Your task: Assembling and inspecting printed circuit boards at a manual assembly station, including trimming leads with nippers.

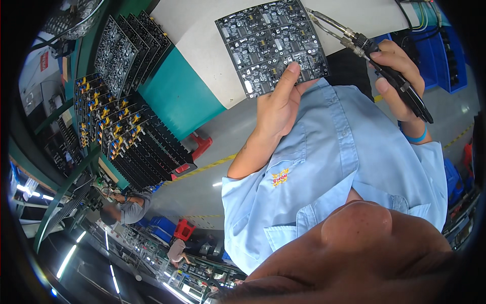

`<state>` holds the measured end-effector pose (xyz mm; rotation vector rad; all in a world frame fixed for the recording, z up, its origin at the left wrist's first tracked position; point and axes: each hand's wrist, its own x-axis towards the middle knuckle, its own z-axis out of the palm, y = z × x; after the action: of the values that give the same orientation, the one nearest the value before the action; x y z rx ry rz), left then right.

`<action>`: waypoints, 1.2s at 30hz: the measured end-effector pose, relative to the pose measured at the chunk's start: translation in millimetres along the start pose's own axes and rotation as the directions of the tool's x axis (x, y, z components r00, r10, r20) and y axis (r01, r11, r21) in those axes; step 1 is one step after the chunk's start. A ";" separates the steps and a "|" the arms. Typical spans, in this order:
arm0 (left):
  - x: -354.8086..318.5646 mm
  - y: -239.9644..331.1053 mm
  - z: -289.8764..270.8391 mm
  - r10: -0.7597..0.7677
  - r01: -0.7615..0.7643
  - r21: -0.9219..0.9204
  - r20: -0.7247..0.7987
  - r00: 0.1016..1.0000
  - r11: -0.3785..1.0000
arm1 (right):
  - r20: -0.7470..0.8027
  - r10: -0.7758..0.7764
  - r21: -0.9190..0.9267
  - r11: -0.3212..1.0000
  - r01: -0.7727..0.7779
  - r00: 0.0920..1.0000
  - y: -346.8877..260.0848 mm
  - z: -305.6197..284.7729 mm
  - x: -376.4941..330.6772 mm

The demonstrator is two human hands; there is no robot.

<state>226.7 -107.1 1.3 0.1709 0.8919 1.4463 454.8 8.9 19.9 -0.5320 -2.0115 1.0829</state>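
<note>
My left hand (280, 105) grips the near edge of a black circuit board panel (271, 43), its thumb on the top face and the fingers mostly hidden beneath. The panel is divided into several like sections with small parts on them. My right hand (399, 76) is closed around the black handle of a soldering iron (357, 43). Two slim metal prongs run from its front toward the panel's upper right edge. Whether the tips touch the panel, I cannot tell.
Several black circuit boards (119, 55) stand in a row at the left. Beside them are boards with yellow and blue parts (119, 124). A white and green work surface (190, 83) lies under the panel. Blue bins (448, 61) are at the right; two people are farther off, lower left.
</note>
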 end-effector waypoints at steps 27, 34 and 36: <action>14.6 -1.1 31.6 -0.011 0.013 0.058 -0.035 0.999 0.998 | 0.129 0.045 0.178 0.982 -0.067 0.991 19.7 -24.9 1.3; 16.2 -2.5 28.7 -0.024 0.026 0.052 -0.029 0.999 0.998 | 0.137 0.052 0.204 0.976 -0.079 0.989 21.7 -25.6 3.3; 16.8 -2.6 28.1 -0.023 0.024 0.052 -0.029 0.999 0.998 | 0.140 0.057 0.199 0.976 -0.084 0.989 22.0 -25.8 2.7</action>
<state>243.8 -81.1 11.8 0.1784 0.9528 1.4074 473.5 36.0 11.4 -0.4354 -1.9773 1.3836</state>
